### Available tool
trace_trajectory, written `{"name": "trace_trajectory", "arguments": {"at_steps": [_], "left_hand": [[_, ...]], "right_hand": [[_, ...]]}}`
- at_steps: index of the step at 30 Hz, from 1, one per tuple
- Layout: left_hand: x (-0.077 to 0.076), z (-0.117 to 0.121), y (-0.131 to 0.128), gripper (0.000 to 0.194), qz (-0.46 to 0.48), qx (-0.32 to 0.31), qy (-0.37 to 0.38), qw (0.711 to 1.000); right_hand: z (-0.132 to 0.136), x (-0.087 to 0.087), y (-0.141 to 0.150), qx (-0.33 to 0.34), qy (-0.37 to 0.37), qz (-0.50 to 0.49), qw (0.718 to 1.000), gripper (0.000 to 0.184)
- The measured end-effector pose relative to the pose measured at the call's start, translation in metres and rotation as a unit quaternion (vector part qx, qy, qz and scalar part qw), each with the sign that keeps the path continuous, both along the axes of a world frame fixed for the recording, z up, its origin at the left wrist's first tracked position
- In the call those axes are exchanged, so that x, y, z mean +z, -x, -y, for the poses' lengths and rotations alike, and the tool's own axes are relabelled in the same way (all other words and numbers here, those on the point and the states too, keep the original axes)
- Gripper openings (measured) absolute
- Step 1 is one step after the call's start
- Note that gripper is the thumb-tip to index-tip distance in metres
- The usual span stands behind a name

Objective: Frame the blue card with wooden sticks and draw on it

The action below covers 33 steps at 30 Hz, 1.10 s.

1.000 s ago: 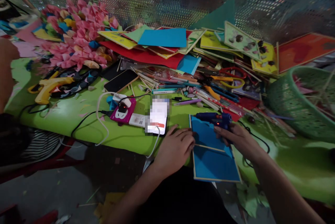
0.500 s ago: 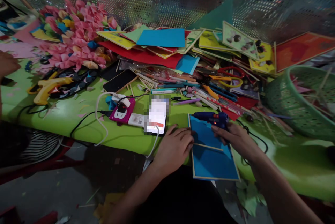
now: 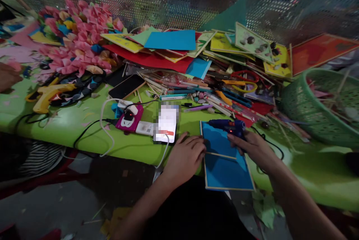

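My right hand (image 3: 254,146) is closed around the handle of a dark blue hot glue gun (image 3: 238,127) with a small red light. Its nozzle points left, over the top of a blue card (image 3: 228,174) edged with thin wooden strips. At the card's left side is my left hand (image 3: 186,156), fingers bent together, pinching the end of a thin wooden stick (image 3: 221,155). The stick reaches across the middle of the card, and its shadow shows below it. The left fingertips are partly hidden.
Left of the card lie a lit phone (image 3: 167,122) on a white cable and a magenta power strip (image 3: 129,119). Behind are pens, scissors (image 3: 241,85) and stacked cards (image 3: 169,40). A green basket (image 3: 319,109) stands right. A yellow glue gun (image 3: 46,98) lies left, near another person's hand (image 3: 9,77).
The view has shifted slightly, so most things sit a little further left. My hands, the glue gun and the stick keep nearly the same places over the card.
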State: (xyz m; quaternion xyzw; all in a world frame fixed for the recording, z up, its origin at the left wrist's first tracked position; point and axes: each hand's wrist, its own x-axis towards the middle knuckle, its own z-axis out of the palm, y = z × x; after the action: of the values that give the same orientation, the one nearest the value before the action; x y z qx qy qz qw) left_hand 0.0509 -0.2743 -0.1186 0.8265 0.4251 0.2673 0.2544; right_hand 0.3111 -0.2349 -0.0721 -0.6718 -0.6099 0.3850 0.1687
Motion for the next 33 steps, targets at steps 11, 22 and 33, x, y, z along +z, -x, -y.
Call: {"name": "trace_trajectory", "arguments": {"at_steps": [11,22,33], "left_hand": [[0.002,0.0,-0.001,0.009,0.02,0.0,0.013,1.0],[0.002,0.0,0.0,0.009,0.008,0.001,0.005,1.0],[0.002,0.0,-0.001,0.009,0.015,0.003,0.015,1.0]], "right_hand": [[0.004,-0.007,-0.022,-0.026,0.012,-0.001,1.0,0.059],[0.004,-0.002,-0.011,-0.024,0.007,-0.012,1.0,0.059],[0.007,-0.004,-0.026,-0.032,-0.004,0.028,0.999,0.061]]}}
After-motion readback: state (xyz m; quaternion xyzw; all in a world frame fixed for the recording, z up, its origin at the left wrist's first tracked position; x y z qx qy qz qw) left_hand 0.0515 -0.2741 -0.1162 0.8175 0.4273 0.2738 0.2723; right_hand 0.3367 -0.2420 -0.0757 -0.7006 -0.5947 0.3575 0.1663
